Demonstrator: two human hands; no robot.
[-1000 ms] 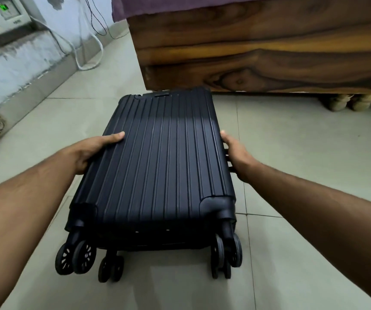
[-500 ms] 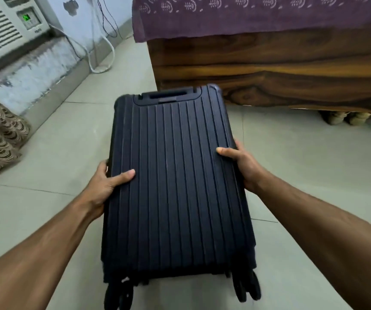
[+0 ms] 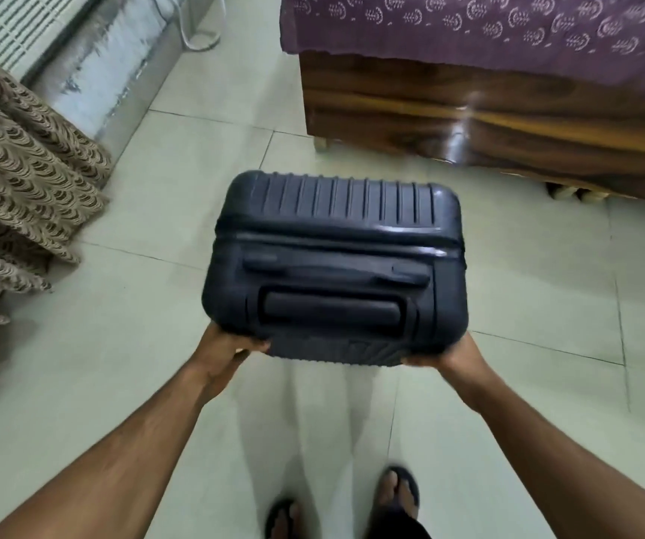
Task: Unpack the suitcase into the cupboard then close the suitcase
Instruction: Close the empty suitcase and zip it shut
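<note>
In the middle of the frame the dark hard-shell suitcase (image 3: 332,266) stands upright on the tiled floor (image 3: 507,305), zipped shut, top handle (image 3: 332,311) facing up. Both hands, left hand (image 3: 231,346) and right hand (image 3: 443,354), clasp its near corners, fingers curled underneath, probably steadying it.

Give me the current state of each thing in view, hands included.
suitcase: closed, stood on end, top handles facing the camera
telescopic handle: retracted
left hand: grips the suitcase's near left corner
right hand: grips the suitcase's near right corner
bedsheet: draped over the wooden bed frame
</note>
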